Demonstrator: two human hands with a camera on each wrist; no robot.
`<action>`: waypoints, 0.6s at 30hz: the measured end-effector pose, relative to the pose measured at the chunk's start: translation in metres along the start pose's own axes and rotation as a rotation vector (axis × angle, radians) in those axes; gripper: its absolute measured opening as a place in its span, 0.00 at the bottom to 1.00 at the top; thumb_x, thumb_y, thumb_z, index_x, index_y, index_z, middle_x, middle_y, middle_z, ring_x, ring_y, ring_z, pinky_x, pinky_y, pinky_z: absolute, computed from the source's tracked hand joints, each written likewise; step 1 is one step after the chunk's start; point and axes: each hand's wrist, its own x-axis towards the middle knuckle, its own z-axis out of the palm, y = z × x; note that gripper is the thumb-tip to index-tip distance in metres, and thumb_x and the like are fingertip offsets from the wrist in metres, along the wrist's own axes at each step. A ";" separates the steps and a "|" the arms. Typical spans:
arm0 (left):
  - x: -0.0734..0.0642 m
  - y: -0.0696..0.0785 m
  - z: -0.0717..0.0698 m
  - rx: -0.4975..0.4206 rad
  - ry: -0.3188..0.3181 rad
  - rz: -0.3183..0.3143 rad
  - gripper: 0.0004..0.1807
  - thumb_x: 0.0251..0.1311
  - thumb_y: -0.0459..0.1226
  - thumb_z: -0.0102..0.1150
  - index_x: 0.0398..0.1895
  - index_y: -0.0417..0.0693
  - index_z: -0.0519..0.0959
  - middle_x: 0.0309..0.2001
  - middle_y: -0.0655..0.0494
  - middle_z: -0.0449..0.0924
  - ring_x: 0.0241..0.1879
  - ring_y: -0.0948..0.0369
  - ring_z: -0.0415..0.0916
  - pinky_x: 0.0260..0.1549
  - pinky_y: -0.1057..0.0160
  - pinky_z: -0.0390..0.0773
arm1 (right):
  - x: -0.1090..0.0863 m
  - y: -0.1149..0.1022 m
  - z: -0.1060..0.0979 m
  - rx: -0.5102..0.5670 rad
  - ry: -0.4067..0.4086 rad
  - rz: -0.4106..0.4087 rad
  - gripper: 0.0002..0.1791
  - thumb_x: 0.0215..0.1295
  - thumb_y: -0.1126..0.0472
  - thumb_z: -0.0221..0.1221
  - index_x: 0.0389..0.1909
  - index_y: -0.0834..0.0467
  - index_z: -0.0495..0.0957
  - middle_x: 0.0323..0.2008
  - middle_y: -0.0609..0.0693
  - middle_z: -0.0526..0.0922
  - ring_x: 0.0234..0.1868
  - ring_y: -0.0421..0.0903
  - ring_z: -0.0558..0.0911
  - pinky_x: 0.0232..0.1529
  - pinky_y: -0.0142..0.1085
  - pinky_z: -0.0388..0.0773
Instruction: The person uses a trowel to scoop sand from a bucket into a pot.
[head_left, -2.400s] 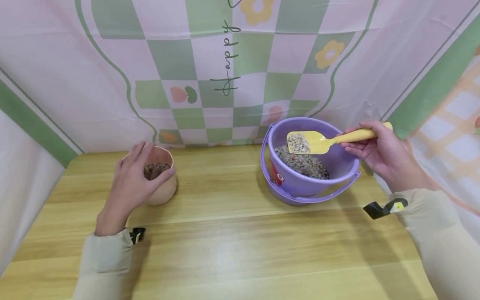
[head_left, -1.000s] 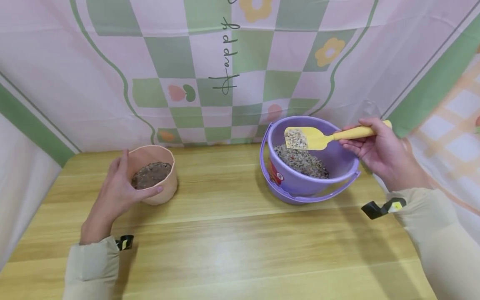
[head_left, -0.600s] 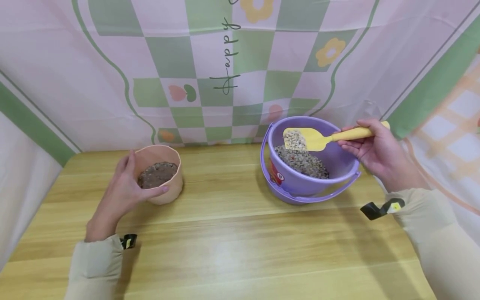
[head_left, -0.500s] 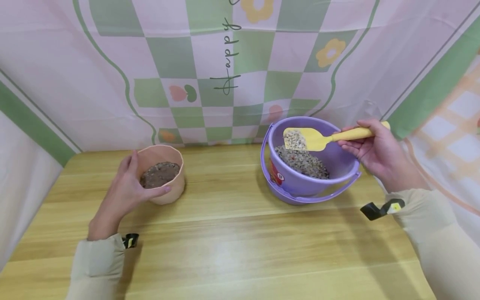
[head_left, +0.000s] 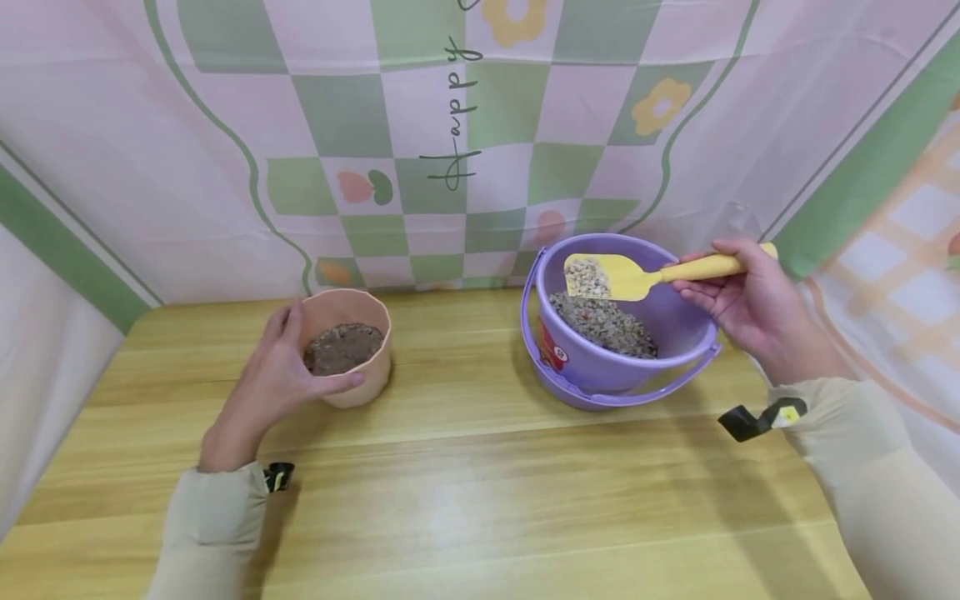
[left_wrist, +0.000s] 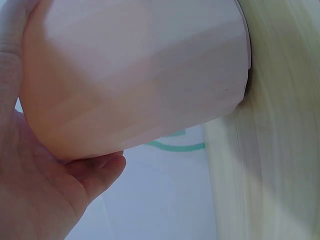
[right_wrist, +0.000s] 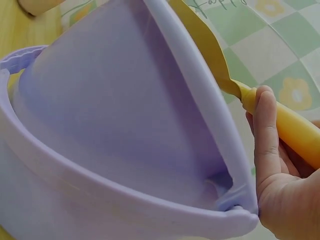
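Note:
My left hand (head_left: 279, 379) grips the near left side of a peach flower pot (head_left: 369, 379), thumb along its front. Brown soil (head_left: 343, 348) lies inside the pot, which stands on the table. In the left wrist view the pot's wall (left_wrist: 135, 75) fills the upper part. My right hand (head_left: 757, 304) holds a yellow toy shovel (head_left: 630, 277) by its handle, over a purple bucket (head_left: 630, 377). Pale gravel (head_left: 587, 277) rests on the shovel's blade. More mixed gravel (head_left: 603, 325) lies in the bucket. The right wrist view shows the shovel's handle (right_wrist: 295, 130) in my fingers.
The bucket's purple handle (head_left: 645, 396) hangs down at its front. Both containers stand on a wooden table (head_left: 465, 483). A checked cloth (head_left: 420, 108) hangs directly behind the table, with another patterned cloth (head_left: 900, 225) at the right.
My left hand has moved down onto the pot's side and, after a small shift left, slid the pot right. The loaded shovel has drifted slightly left over the bucket.

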 end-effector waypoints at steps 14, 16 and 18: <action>0.005 0.015 0.015 0.014 -0.012 0.056 0.77 0.33 0.70 0.74 0.80 0.41 0.42 0.75 0.39 0.50 0.66 0.37 0.62 0.58 0.33 0.68 | 0.003 0.006 0.008 0.005 -0.032 -0.006 0.21 0.78 0.62 0.47 0.37 0.76 0.81 0.35 0.71 0.85 0.32 0.63 0.87 0.35 0.44 0.86; 0.006 0.017 0.017 0.015 -0.011 0.067 0.77 0.33 0.69 0.75 0.80 0.41 0.43 0.75 0.39 0.51 0.66 0.37 0.62 0.57 0.33 0.68 | 0.003 0.006 0.009 0.003 -0.031 -0.008 0.21 0.78 0.62 0.47 0.37 0.76 0.81 0.35 0.71 0.85 0.32 0.63 0.87 0.34 0.44 0.86; 0.007 0.019 0.019 0.012 -0.010 0.075 0.77 0.33 0.69 0.75 0.80 0.40 0.45 0.74 0.39 0.51 0.67 0.38 0.62 0.57 0.34 0.69 | 0.003 0.007 0.010 0.014 -0.028 -0.005 0.21 0.78 0.62 0.47 0.37 0.76 0.81 0.35 0.72 0.84 0.32 0.63 0.87 0.34 0.44 0.86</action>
